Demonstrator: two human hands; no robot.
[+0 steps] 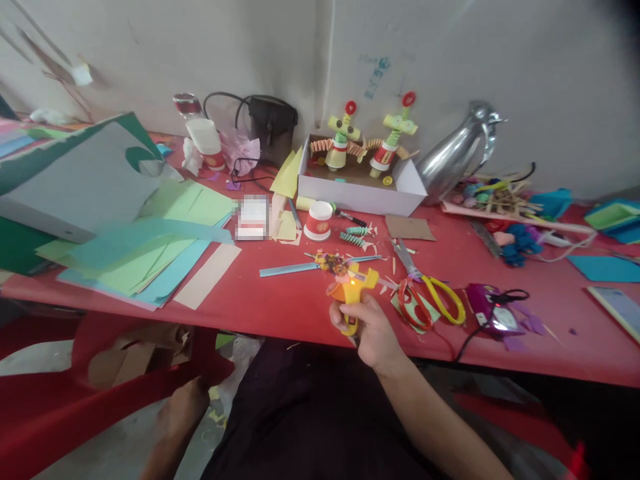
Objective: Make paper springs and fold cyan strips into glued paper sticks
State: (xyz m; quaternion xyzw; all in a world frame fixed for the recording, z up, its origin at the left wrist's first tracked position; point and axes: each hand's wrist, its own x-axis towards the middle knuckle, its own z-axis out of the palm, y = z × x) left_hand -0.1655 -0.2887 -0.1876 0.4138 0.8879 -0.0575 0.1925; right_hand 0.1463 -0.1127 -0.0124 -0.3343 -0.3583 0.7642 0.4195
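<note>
My right hand (373,327) is wrapped round the handle of a yellow hot glue gun (356,285), held just over the front edge of the red table. Its orange lit side shows, and the dark, messy nozzle end lies over a blue paper strip (289,270). Low at the left, my left hand (184,408) is closed at the edge of a red plastic chair (135,387); its fingertips are hidden. Beyond the glue gun stand a red and white paper cup (319,221) and green folded paper springs (354,237). Scissors (425,287) with red and yellow handles lie to its right.
Two paper-cup figures (385,155) stand in a white box (363,193) near the wall. A steel jug (455,150) is beside it. Coloured paper sheets (165,227) cover the left side. A purple device (493,310) with a black cord lies at the right.
</note>
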